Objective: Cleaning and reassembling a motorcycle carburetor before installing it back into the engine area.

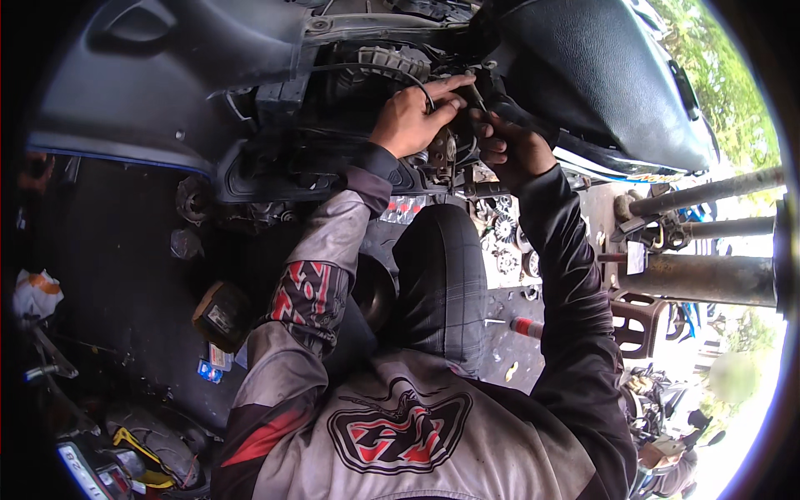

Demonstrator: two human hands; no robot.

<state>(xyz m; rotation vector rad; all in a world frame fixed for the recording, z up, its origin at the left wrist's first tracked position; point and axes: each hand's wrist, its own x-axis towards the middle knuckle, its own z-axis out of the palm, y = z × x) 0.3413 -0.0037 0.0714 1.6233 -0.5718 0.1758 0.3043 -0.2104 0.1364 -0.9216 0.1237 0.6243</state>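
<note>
Cable (367, 66) left of seat (596, 75)

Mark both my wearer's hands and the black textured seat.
Left hand (407, 121): head view, on the back of the hand.
Right hand (522, 152): head view, on the back of the hand.
Black textured seat (596, 71): head view, on its cover.

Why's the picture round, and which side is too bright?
Head view: the fisheye lens gives a round picture with black corners; head view, right side: glare washes out the leaves and whitens around the thick pipe; head view, left: the floor is dim; head view, top: the right hand looks more shaded than the left hand.
</note>
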